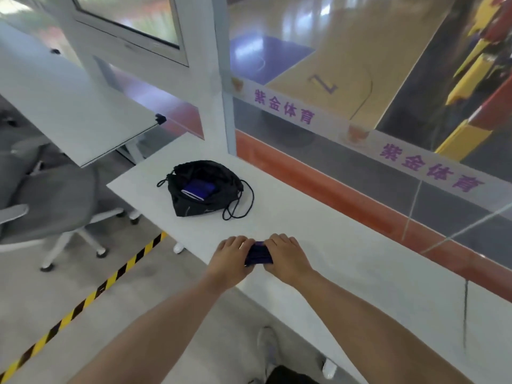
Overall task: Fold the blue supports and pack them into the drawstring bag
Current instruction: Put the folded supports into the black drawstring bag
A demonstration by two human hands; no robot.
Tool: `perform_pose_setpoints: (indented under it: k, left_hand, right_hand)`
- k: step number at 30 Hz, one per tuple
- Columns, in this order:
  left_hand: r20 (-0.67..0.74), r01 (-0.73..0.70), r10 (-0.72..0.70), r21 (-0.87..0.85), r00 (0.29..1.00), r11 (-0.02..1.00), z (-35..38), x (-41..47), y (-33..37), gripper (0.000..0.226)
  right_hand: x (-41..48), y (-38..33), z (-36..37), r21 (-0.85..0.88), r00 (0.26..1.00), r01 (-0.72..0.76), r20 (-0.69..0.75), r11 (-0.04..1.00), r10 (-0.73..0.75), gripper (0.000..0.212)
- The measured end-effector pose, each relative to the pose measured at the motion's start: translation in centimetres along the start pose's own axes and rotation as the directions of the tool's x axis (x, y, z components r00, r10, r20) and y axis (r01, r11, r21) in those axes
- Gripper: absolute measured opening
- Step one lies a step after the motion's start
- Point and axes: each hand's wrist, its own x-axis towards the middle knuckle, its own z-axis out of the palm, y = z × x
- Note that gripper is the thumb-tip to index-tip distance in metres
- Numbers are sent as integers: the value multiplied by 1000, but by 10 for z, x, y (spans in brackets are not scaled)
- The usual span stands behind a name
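- Head view, the hands: the left hand (231, 259) and the right hand (288, 257) meet knuckle to knuckle over one blue support (258, 254). It lies on the white table (318, 223), close to the table's near edge.
- Head view, the grip: each hand has its fingers bent down over its own end of the support and clasps it. Only a narrow dark-blue strip shows between them. The thumbs are mostly hidden, so I cannot tell how they are placed.
- Head view, the axis: the visible strip runs from far to near between the hands. So much is covered that the true long axis of the bundle cannot be read. It looks bunched small, so I judge the fold to be nearly done.
- Head view, the goal: the black drawstring bag (191, 209) lies flat on the same table, ahead of the hands and to their left, well apart from them.
- Head view, the bag's mouth: it gapes upward, and another blue support (198, 189) already sits inside.
- Head view, the cords (243, 200): they loop out on the bag's right side, the side facing the hands.
- Head view, the coming move: the left hand is the nearer to the bag. The carry should therefore go forward and left, over the cords, and down into the open mouth.
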Motion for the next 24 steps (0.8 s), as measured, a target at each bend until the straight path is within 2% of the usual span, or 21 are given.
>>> perform_pose_setpoints:
  k: [4, 12, 15, 19, 24]
  left_hand:
    - [-11, 57, -57, 25, 998, 998, -16, 23, -58, 51]
    - [64, 141, -149, 111, 987, 984, -40, 88, -183, 69]
    - [77, 146, -157, 131, 985, 981, -57, 108, -229, 67]
    - [101, 177, -185, 87, 977, 980, -72, 137, -279, 59]
    - [147, 81, -91, 74, 985, 994, -62, 184, -335, 52]
  right_hand:
    - [68, -20, 8, 11, 1000, 28, -12, 1000, -27, 38]
    - [219, -34, 44, 106, 997, 73, -17, 992, -72, 45]
    - [273, -48, 49, 96, 997, 77, 11, 992, -78, 50]
    - [336, -66, 55, 90, 997, 2, 78, 996, -9, 52]
    - [396, -69, 67, 22, 984, -143, 111, 990, 139, 50]
